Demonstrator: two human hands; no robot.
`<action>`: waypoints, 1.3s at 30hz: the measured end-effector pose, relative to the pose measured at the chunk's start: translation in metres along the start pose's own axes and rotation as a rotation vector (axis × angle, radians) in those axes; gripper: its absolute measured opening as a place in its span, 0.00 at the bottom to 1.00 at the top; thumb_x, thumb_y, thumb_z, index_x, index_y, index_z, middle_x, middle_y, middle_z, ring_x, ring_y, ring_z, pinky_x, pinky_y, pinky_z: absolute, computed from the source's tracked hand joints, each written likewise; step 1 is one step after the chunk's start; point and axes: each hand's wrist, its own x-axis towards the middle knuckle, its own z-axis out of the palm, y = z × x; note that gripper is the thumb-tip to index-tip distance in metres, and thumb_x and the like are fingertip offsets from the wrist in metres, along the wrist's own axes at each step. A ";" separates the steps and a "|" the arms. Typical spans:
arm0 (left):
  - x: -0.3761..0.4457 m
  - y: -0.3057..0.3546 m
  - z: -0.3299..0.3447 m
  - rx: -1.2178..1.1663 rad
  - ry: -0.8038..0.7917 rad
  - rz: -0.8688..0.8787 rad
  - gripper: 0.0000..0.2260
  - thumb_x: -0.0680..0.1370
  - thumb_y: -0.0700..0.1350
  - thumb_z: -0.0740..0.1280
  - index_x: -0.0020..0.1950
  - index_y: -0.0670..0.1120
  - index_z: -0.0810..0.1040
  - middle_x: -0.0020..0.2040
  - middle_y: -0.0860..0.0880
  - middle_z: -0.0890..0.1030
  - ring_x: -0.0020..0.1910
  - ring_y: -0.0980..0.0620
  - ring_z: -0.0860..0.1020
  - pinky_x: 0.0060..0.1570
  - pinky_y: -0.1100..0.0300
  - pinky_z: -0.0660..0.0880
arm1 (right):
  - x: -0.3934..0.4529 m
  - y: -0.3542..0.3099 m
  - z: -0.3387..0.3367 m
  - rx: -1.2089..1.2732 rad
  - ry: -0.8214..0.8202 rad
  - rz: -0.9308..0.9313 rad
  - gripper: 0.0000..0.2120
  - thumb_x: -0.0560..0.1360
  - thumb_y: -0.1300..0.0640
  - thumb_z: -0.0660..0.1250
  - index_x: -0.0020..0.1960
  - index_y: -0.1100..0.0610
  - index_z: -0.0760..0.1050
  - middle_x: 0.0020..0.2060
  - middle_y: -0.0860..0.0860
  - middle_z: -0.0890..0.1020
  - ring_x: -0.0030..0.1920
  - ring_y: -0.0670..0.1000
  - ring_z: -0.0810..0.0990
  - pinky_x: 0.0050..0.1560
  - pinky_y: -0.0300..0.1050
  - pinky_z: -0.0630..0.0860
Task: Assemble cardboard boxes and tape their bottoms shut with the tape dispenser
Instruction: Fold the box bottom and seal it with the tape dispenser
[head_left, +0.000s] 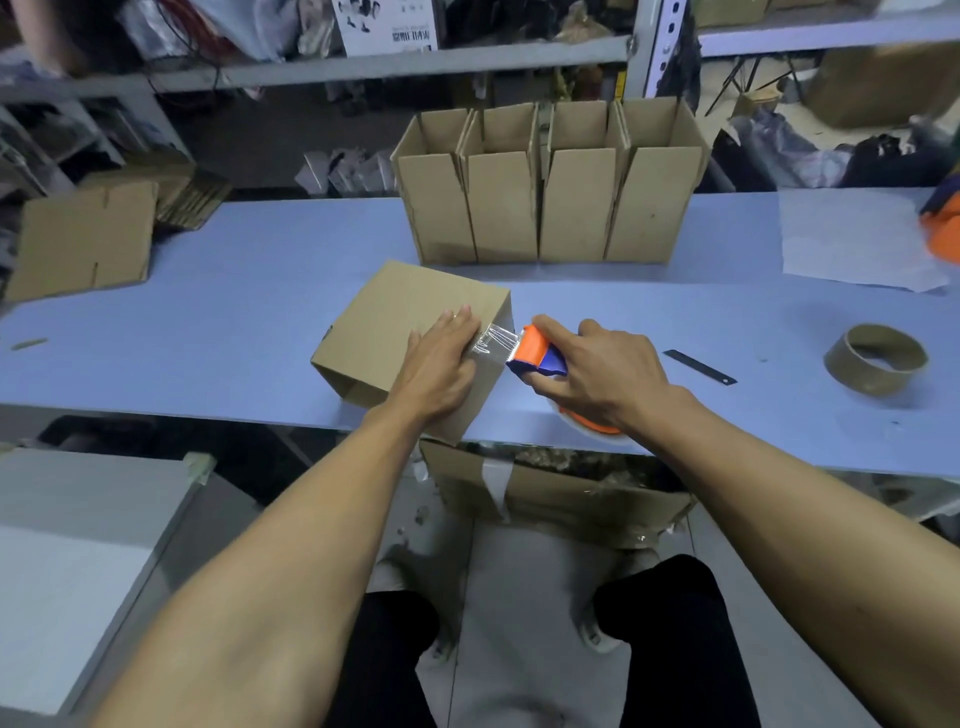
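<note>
A pale blue worktable (218, 332) spans the view from 9 to 3 o'clock. At 12 o'clock on it stands a row of four assembled cardboard boxes (545, 202), upright, open tops up, touching side by side. At 10 o'clock lies a flattened carton (83, 244); at 2 o'clock, a sheet of white paper (852, 239). At centre, near the table's front edge, rests the cardboard box being taped (410, 322), its near corner overhanging the edge. The left hand (441, 364) lies flat on this box, fingers straight, pressing the end of a clear tape strip (496, 343) onto the top face at its right edge. Just beside the box, at 3 o'clock of it, the right hand (602, 374) is clamped around an orange-and-blue tape dispenser (537, 356), fingers curled over its body; the strip runs taut from dispenser to box. At 3 o'clock on the table stands an empty cardboard tape core (875, 364), and between it and the right hand lies a dark cutter blade (698, 368).
</note>
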 end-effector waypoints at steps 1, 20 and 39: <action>-0.001 0.001 0.000 -0.002 0.003 0.001 0.26 0.79 0.37 0.57 0.78 0.47 0.60 0.80 0.50 0.55 0.79 0.48 0.52 0.75 0.42 0.46 | -0.002 0.001 -0.001 0.005 0.004 0.002 0.31 0.75 0.27 0.51 0.71 0.42 0.61 0.43 0.53 0.75 0.37 0.60 0.74 0.35 0.46 0.65; 0.000 0.005 -0.003 0.019 0.019 0.005 0.22 0.80 0.39 0.58 0.74 0.45 0.65 0.80 0.47 0.56 0.79 0.47 0.53 0.74 0.41 0.47 | 0.013 -0.007 0.009 -0.092 -0.066 -0.004 0.29 0.75 0.27 0.52 0.66 0.45 0.65 0.42 0.53 0.74 0.37 0.58 0.74 0.37 0.46 0.66; 0.043 0.004 0.007 0.279 0.046 -0.124 0.27 0.79 0.56 0.61 0.75 0.48 0.62 0.78 0.46 0.57 0.77 0.44 0.54 0.70 0.37 0.53 | 0.053 -0.035 0.030 -0.240 -0.149 0.000 0.30 0.76 0.29 0.55 0.66 0.51 0.66 0.47 0.55 0.74 0.42 0.58 0.74 0.40 0.50 0.65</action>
